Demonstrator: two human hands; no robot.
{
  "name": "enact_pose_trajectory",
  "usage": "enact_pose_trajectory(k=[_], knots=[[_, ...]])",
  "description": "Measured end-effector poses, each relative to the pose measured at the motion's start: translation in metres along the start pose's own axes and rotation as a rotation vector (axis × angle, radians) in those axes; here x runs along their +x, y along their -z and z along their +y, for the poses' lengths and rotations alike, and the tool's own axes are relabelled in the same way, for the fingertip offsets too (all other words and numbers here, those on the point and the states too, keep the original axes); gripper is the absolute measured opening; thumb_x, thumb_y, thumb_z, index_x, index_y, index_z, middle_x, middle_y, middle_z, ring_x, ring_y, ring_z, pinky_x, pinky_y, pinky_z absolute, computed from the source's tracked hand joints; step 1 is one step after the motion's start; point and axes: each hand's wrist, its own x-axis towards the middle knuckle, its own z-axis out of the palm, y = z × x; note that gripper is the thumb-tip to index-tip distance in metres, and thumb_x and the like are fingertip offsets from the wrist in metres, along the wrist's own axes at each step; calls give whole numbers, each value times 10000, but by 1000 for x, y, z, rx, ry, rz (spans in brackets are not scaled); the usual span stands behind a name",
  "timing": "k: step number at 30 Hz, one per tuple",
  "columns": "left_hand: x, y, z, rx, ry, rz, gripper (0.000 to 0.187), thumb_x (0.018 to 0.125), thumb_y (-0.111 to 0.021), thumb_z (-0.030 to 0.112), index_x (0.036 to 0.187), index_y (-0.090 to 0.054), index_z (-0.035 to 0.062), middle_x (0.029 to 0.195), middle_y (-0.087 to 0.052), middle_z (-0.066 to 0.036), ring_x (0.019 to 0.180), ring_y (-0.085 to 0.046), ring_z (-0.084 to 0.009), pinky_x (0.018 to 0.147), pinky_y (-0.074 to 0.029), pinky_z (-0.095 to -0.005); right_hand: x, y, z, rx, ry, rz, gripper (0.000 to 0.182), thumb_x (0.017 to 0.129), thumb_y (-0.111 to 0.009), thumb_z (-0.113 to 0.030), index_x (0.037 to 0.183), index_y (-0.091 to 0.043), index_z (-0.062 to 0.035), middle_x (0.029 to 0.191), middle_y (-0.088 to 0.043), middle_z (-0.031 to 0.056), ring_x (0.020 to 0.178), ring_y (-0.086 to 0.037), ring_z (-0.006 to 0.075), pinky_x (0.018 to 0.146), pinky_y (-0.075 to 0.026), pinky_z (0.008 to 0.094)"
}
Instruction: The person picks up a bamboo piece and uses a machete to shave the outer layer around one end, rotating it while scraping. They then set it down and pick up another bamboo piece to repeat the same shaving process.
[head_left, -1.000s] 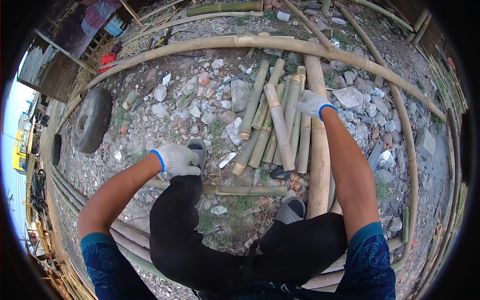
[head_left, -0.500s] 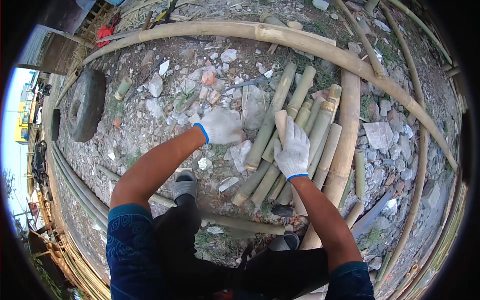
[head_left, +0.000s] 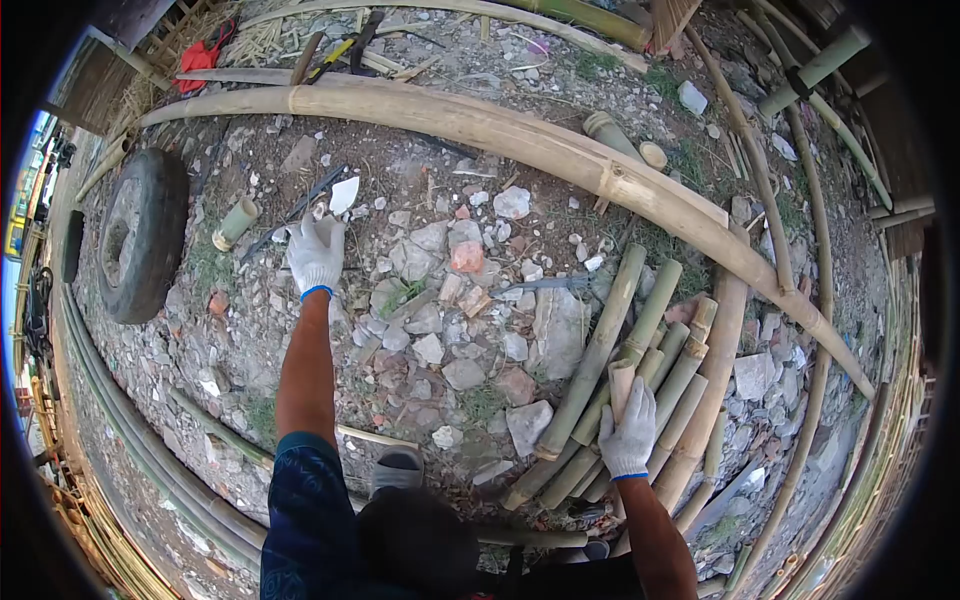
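A long bamboo pole arcs across rubble-strewn ground beside a tyre. The right hand lies with fingers pressed together on the bamboo pieces piled at the person's right. The left hand, fingers spread, reaches toward a machete lying on the stones.

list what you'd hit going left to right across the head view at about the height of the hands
tyre → short bamboo stub → left hand reaching to a machete → rubble stones → flat grey slab → right hand on the cut bamboo pile → thick bamboo pole
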Motion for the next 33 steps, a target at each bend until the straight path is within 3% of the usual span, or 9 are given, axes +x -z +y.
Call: enact_pose_trajectory(k=[2, 5, 9, 11, 15, 19, 26, 30, 33], knots=[[25, -17, -12, -47, 185, -54, 744, 900, -697, 582, 1394, -634, 29, 1249, -659, -313, 1164, -637, -481, 1031, -491, -555, -2, -6, 1, -60, 0, 7, 811, 877, -749, -137, 1547, -354, 91, 1362, -562, 324, 1306, -534, 510, 1122, -455, 555], [39, -39, -4, -196, 306, -24, 473, 934, -653, 524, 1108, -793, 107, 1118, -726, -192, 1113, -669, -401, 957, -501, -516, -7, -9, 1, -75, -104, -56, 826, 877, -755, -164, 1552, -349, 85, 1416, -524, 328, 1349, -494, 524, 1162, -402, 586], [40, -33, 13, -103, 315, 32, 334, 929, -666, 446, 955, -781, 134, 1010, -717, -123, 978, -664, -351, 933, -457, -502, 36, 6, -54, -295, -195, 36, 838, 872, -766, -177, 1568, -358, 51, 1590, -396, 297, 1485, -362, 508, 1232, -328, 572], [39, -27, 14, -88, 230, 79, 261, 907, -699, 379, 948, -777, 133, 989, -707, -118, 990, -658, -355, 936, -458, -506, 107, -7, -125, -147, -143, 194, 779, 877, -759, -136, 1546, -403, 48, 1561, -433, 291, 1456, -405, 494, 1220, -349, 562], [42, -20, 13, -150, 176, 29, 184, 838, -736, 290, 935, -746, 135, 1009, -702, -107, 990, -640, -359, 953, -446, -514, 314, -40, -296, 319, 288, 289, 608, 860, -769, -45, 1427, -560, 28, 1430, -570, 250, 1321, -550, 437, 1115, -464, 512], [47, -18, 11, -186, 157, -25, 214, 812, -747, 242, 996, -725, 134, 1056, -681, -123, 1035, -620, -378, 971, -437, -536, 515, -114, -445, 448, 506, 345, 440, 956, -716, -232, 1355, -644, -64, 1286, -679, 197, 1206, -624, 412, 1076, -491, 503], [43, -27, 6, -204, 142, -14, 296, 789, -752, 210, 1075, -680, 200, 1087, -654, -60, 1061, -609, -339, 996, -416, -527, 687, -243, -530, 119, 294, -359, 466, 1036, -502, -475, 1370, -673, -198, 1352, -692, 158, 1289, -617, 401, 1092, -511, 496], [42, -29, -1, -216, 78, 21, 336, 755, -786, 229, 1069, -668, 205, 1087, -643, -41, 1016, -598, -324, 947, -424, -536, 676, -218, -536, 14, 275, -447, 540, 1033, -457, -597, 1382, -677, -248, 1458, -633, 152, 1331, -609, 387, 1114, -495, 537], [44, -28, 0, -219, 77, 31, 344, 740, -802, 235, 1054, -664, 208, 1084, -639, -39, 995, -602, -325, 924, -430, -538, 670, -208, -536, -54, 224, -435, 561, 1030, -482, -590, 1334, -678, -162, 1362, -651, 230, 1280, -636, 424, 1091, -507, 538]])
